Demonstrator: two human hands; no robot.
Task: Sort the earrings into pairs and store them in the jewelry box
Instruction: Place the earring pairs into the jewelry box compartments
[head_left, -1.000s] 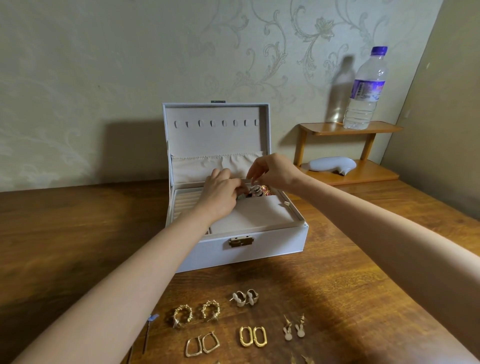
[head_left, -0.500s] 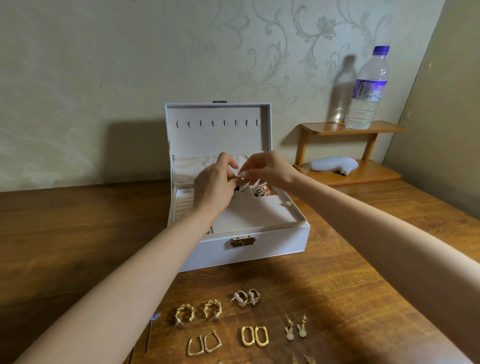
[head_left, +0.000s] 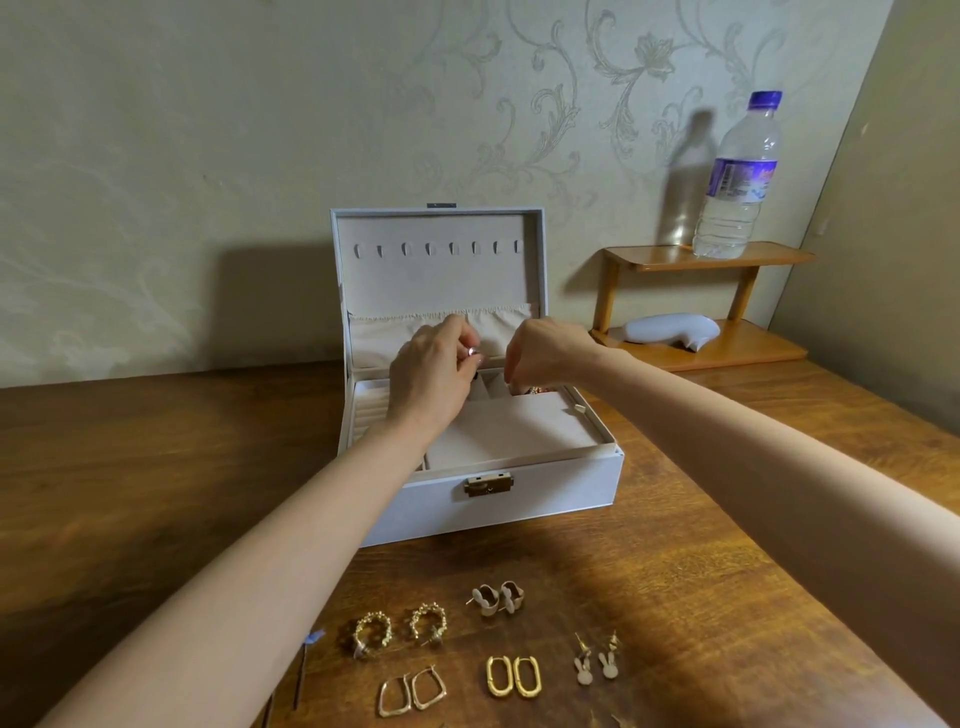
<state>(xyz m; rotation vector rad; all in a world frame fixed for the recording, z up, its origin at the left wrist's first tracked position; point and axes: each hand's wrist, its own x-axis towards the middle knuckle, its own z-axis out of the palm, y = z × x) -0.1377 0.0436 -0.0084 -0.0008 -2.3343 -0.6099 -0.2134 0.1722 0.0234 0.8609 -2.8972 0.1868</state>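
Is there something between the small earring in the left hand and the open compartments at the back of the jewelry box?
Nothing visible blocks it. The left hand pinches a small earring just above the jewelry box, lid open. The right hand hovers beside it, over the back right compartment, not beneath the earring.

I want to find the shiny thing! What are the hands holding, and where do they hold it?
The left hand pinches a small shiny earring at its fingertips; which part, I can't tell. The right hand seems empty.
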